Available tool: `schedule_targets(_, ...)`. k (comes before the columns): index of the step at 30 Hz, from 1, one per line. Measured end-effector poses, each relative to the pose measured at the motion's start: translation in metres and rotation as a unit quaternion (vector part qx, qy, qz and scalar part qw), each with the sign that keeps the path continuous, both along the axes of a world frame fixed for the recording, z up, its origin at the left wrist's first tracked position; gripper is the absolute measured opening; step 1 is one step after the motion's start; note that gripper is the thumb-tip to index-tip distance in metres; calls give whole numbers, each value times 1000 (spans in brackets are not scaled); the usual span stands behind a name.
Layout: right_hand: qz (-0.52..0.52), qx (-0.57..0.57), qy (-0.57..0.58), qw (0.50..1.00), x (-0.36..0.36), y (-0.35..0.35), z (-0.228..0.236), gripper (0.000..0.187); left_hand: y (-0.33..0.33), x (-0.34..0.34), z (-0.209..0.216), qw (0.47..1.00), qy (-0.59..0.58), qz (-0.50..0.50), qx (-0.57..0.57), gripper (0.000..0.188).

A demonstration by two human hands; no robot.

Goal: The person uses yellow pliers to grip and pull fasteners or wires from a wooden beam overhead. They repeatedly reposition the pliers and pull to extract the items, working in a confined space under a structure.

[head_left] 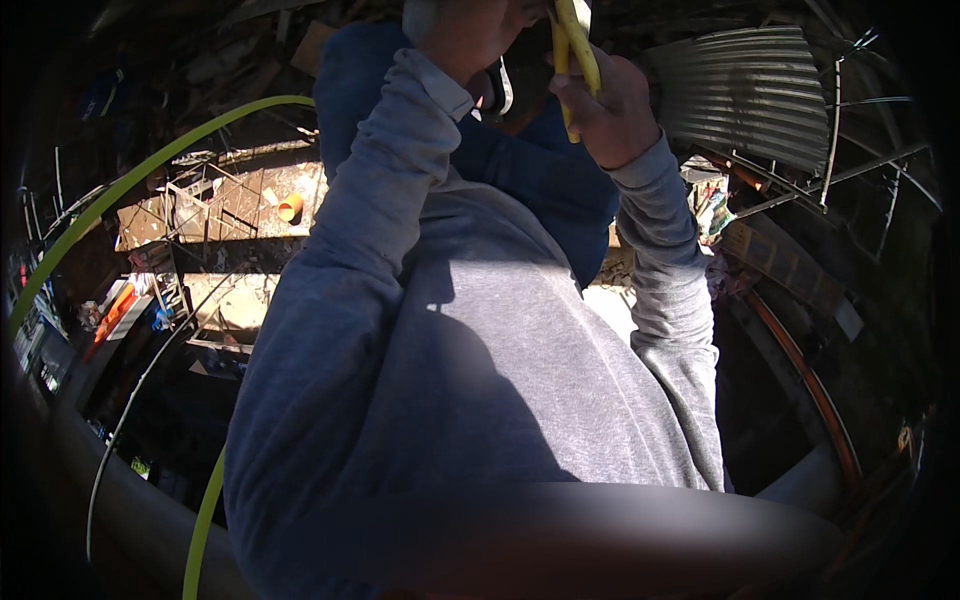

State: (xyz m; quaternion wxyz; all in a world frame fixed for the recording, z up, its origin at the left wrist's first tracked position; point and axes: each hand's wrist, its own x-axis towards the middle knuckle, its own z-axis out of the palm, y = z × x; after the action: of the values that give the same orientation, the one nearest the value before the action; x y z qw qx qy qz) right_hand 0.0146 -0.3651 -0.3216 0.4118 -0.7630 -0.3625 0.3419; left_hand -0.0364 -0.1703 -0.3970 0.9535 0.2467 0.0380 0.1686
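Biggest thing by far is the grey sweatshirt (540, 370), torso and both sleeves, half in sun and half in shadow. Below it a dark blurry shape (580, 530) covers the lower edge; can't make out what that is. Next up, blue jeans (352, 90), partly hidden behind the sleeves. Over on the right there's a corrugated sheet (745, 95), and a yellow-green band (140, 180) arcs down the left side, dropping out of frame and showing again near the bottom.

Now the hands. The right hand (610, 110) is wrapped around a yellow-handled tool (580, 50), thumb pressed across the handles. The left hand (465, 35) is near it on the other side, but the top edge chops it off, so I honestly can't tell if it's open or gripping anything.

The tool sits at the top, just right of center. Long axis runs nearly up-and-down in the view, slightly slanted — handle ends point down toward the wearer, the other end away. That working end is out of frame, so no clue what kind of tool it is.

Smallest bit: an orange tube (290, 207) on the sunlit ground, left of the sleeve.
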Motion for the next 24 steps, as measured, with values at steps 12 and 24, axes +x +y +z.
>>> schedule_targets(12,-98,57,-193,975,-18,14,-27,49,-2,5,2,999,24,10,24,37)
schedule_targets(24,-211,89,-107,967,-56,47,-45,33,-6,4,20,996,76,23,36,39)
